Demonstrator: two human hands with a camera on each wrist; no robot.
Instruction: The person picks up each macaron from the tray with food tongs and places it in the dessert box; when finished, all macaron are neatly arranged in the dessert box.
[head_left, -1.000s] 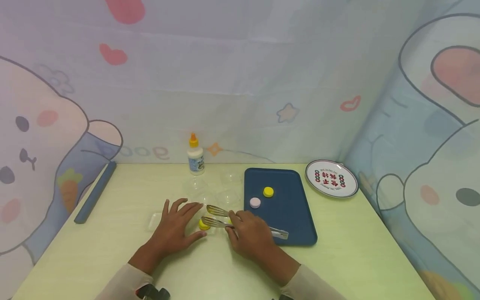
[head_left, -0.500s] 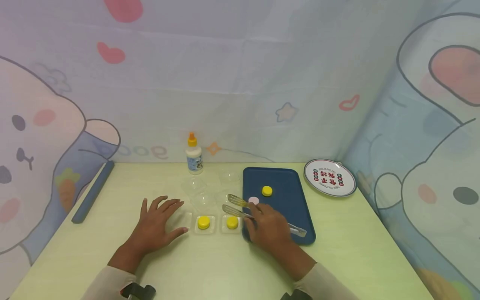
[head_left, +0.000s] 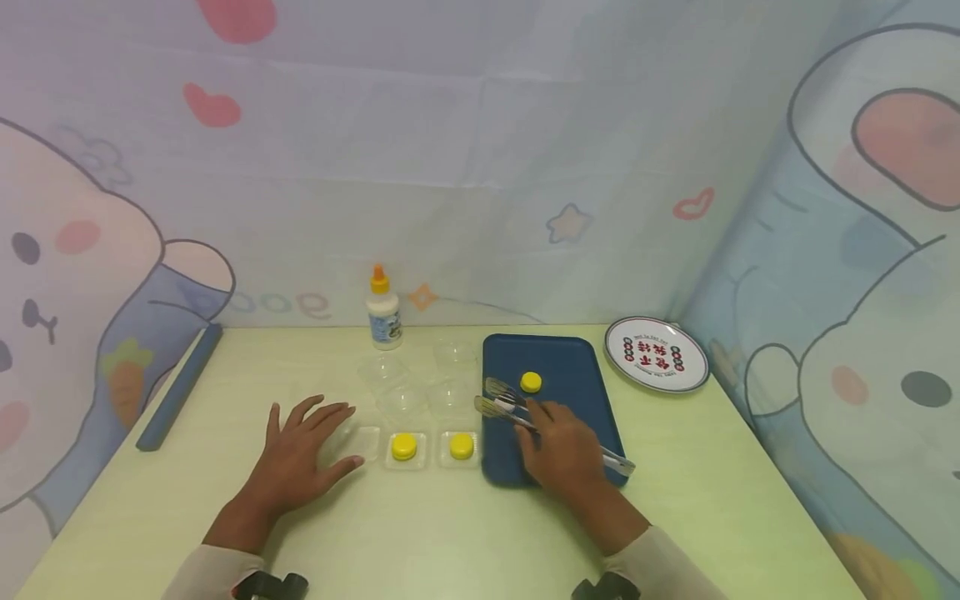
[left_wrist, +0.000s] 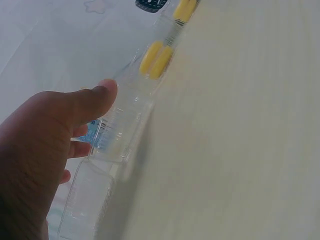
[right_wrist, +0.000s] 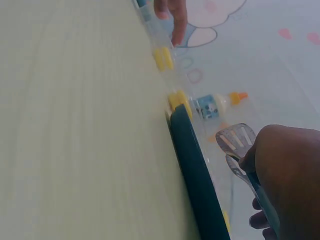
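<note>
My right hand (head_left: 562,450) grips metal tongs (head_left: 618,462), whose slotted ends are spread over the left part of the blue tray (head_left: 555,354). A pale macaron (head_left: 506,404) lies there, partly covered by the tongs. Just beyond it on the tray is a yellow macaron (head_left: 531,382). Two more yellow macarons sit in small clear plastic trays, one in the middle (head_left: 403,446) and one beside the blue tray (head_left: 461,446). My left hand (head_left: 296,458) is spread with relaxed fingers next to a clear tray (head_left: 366,444); in the left wrist view its thumb overlaps that clear plastic (left_wrist: 127,125).
Several clear domed lids (head_left: 403,400) stand behind the small trays. A white glue bottle (head_left: 386,317) with an orange tip is near the back wall. A printed plate (head_left: 657,355) lies at the back right, and a grey-blue bar (head_left: 180,387) along the left edge.
My right hand has moved the tongs rightward from the yellow macaron in the middle tray to the pale macaron on the blue tray. My left hand has drawn back left from the middle tray.
</note>
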